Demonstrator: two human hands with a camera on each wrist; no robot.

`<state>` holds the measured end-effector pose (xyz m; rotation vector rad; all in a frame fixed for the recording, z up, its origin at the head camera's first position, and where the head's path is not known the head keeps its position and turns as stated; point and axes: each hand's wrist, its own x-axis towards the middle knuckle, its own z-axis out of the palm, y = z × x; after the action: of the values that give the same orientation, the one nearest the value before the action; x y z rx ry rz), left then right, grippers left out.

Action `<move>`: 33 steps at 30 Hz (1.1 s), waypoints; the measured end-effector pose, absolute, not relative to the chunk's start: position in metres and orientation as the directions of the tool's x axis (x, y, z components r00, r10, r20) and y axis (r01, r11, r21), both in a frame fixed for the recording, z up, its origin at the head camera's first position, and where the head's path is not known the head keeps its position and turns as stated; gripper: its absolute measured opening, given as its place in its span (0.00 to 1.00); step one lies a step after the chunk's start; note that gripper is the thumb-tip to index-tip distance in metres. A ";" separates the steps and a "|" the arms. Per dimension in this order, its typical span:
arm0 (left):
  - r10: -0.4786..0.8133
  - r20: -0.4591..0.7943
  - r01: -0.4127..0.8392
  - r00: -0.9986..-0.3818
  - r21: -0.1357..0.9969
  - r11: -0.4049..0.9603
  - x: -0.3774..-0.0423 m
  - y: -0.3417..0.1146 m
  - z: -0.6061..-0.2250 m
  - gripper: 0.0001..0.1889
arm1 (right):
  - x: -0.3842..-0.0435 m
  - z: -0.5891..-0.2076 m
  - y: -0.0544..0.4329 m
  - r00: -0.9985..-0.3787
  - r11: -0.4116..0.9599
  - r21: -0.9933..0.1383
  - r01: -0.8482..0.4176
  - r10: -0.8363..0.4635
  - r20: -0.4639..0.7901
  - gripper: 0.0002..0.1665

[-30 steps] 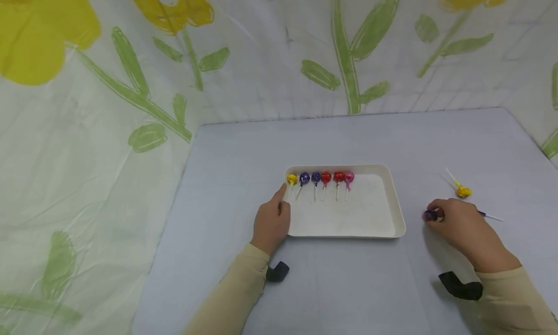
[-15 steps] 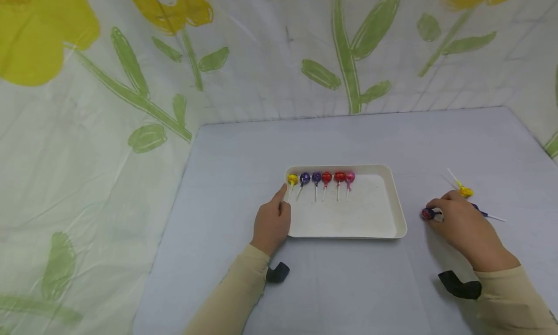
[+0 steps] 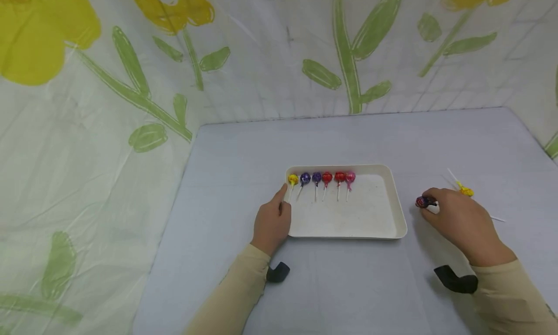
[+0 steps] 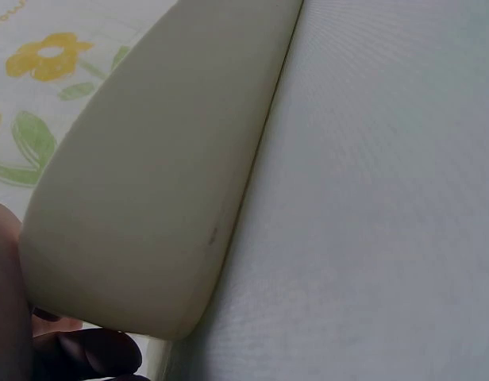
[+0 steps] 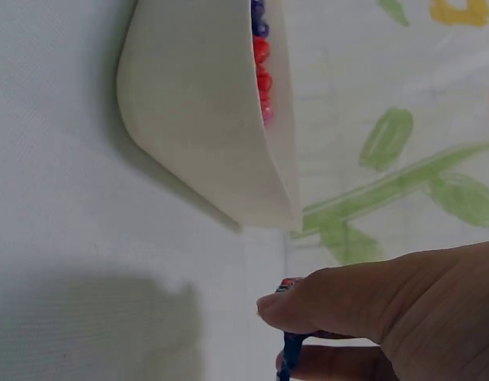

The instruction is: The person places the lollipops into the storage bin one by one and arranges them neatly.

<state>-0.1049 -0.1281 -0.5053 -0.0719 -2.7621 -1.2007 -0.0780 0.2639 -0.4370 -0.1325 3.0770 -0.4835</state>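
A white rectangular tray (image 3: 344,219) lies mid-table with a row of wrapped lollipops along its far side: a yellow one (image 3: 293,179), purple, red and pink (image 3: 350,177) ones, sticks toward the person. At the tray's left end, my left hand (image 3: 271,223) grips the side; in the left wrist view the thumb and curled fingers (image 4: 86,353) meet the tray wall. My right hand (image 3: 462,223) pinches a dark purple lollipop (image 3: 422,202) between thumb and fingertips, right of the tray. In the right wrist view its dark blue wrapper (image 5: 290,349) shows below the thumb; the hand hides much of it.
On the table right of the tray lie a yellow lollipop (image 3: 465,191), beyond the right hand, and another whose white stick (image 3: 497,219) pokes out from behind that hand. A flower-printed sheet (image 3: 261,73) hangs behind the table and along its left side.
My right hand has lifted the dark purple lollipop and shifted it slightly left and away from the person. The left hand and the tray stay in place.
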 end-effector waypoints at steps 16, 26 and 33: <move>0.003 0.120 0.089 -0.993 0.722 0.686 -0.104 -0.129 -0.506 0.28 | -0.086 -0.430 0.245 -0.998 0.929 -0.366 -0.054 -0.042 0.042 0.21; 0.007 0.124 0.096 -0.992 0.726 0.680 -0.105 -0.129 -0.506 0.28 | -0.099 -0.426 0.227 -0.999 0.908 -0.416 -0.051 -0.042 0.031 0.24; 0.001 0.127 0.094 -0.992 0.725 0.682 -0.105 -0.128 -0.504 0.28 | -0.108 -0.424 0.217 -0.999 0.870 -0.490 -0.054 -0.044 0.032 0.23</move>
<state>-0.1053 -0.1280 -0.5037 -0.0782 -2.7735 -1.2052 -0.1082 0.2170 -0.4238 -0.0805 3.0570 -0.8017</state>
